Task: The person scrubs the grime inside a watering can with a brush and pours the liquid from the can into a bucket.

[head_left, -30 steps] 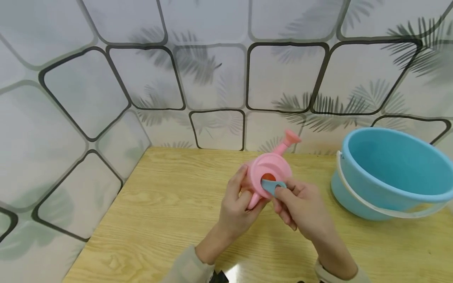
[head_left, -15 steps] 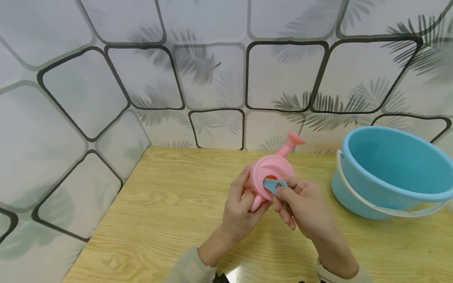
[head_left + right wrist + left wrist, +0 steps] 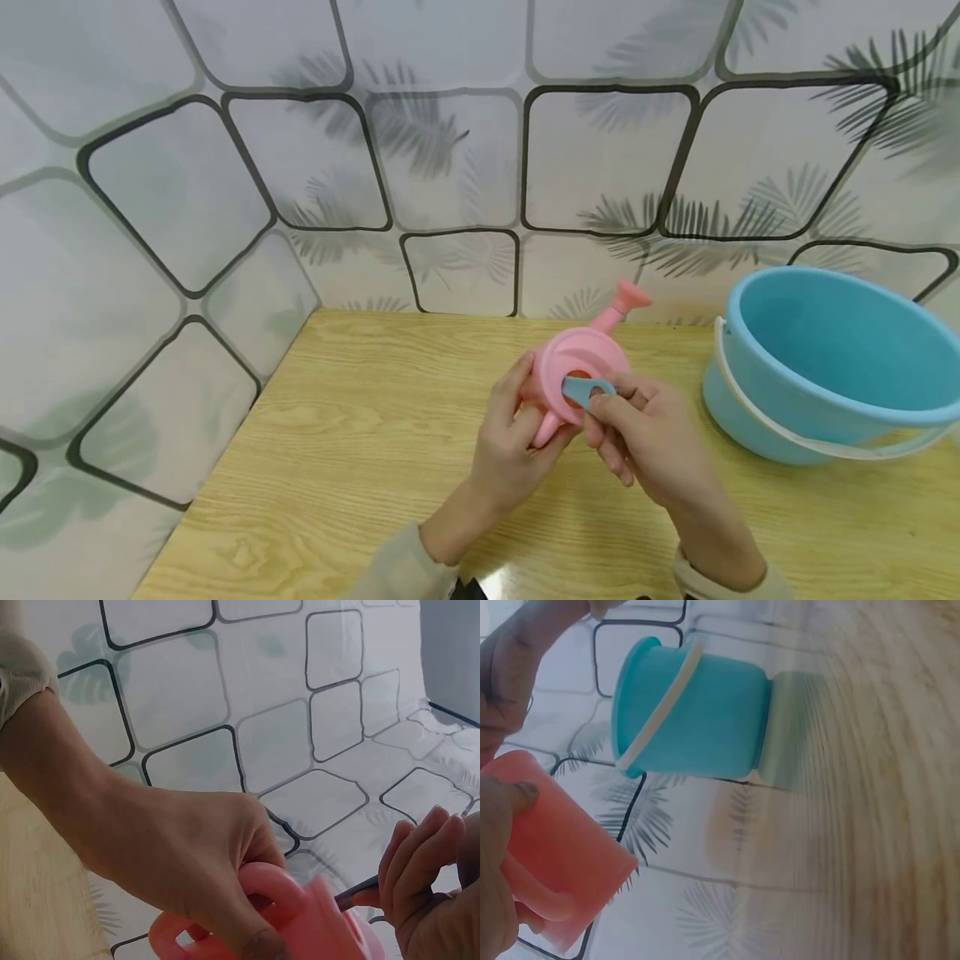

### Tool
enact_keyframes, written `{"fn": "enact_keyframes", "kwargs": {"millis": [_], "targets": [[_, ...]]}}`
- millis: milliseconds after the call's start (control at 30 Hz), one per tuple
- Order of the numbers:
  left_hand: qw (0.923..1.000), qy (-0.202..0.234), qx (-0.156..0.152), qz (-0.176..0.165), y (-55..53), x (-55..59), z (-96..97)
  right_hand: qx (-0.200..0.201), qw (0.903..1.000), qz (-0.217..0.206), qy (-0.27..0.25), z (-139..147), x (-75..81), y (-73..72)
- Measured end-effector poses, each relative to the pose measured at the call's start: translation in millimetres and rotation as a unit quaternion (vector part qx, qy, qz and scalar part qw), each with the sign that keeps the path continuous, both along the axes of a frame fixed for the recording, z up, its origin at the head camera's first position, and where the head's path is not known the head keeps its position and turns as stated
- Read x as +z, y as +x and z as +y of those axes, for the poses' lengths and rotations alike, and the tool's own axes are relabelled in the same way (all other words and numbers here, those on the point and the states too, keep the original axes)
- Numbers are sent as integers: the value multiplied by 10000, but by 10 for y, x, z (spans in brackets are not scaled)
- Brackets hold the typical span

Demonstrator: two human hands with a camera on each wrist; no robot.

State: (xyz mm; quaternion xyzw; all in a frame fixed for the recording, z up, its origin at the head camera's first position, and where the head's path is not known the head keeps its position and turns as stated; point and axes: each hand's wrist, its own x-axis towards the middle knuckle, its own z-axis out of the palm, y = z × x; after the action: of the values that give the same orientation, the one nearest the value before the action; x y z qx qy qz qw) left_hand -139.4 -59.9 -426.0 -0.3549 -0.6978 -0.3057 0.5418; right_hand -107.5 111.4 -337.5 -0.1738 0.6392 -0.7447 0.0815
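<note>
A pink toy watering can (image 3: 602, 353) is held above the table by my left hand (image 3: 504, 446), its spout pointing up and away to the right. My left fingers wrap its side near the handle; the left wrist view shows the can's body (image 3: 574, 851) tilted. My right hand (image 3: 654, 437) pinches the rounded end of a light blue plastic tool (image 3: 576, 389), thumb on top. The tool's other end reaches into the can's round opening and is hidden there. Something orange-red (image 3: 579, 374) shows inside, just behind the tool. In the right wrist view the tool (image 3: 358, 891) looks dark.
A light blue bucket (image 3: 750, 400) with a white handle (image 3: 780, 433) stands on the table at the right, close to my right hand. The wood-grain table (image 3: 337, 433) meets a patterned wall covering (image 3: 457, 183) at the back and left.
Both hands, with the watering can and the blue tool, have drifted slightly to the right. The tool has turned a little in the opening, and both grips stay the same.
</note>
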Motion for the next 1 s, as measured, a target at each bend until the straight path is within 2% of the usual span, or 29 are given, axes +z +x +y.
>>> {"fn": "enact_keyframes", "kwargs": {"millis": [200, 400, 600, 800, 1000], "targets": [[9999, -21, 30, -168, 8, 12, -7, 80, 9997, 28, -234, 46, 17, 18], [9999, -43, 94, -78, 42, 5, 29, -109, 9999, -106, 51, 6, 13, 5], [9992, 18, 78, -380, 30, -9, 11, -214, 9997, -77, -127, 5, 14, 28], [9997, -5, 144, -219, 64, 23, 37, -306, 9995, -26, 10, -28, 20, 43], [9991, 49, 7, -421, 33, 24, 31, -322, 9995, -1, -51, 16, 51, 72]]}}
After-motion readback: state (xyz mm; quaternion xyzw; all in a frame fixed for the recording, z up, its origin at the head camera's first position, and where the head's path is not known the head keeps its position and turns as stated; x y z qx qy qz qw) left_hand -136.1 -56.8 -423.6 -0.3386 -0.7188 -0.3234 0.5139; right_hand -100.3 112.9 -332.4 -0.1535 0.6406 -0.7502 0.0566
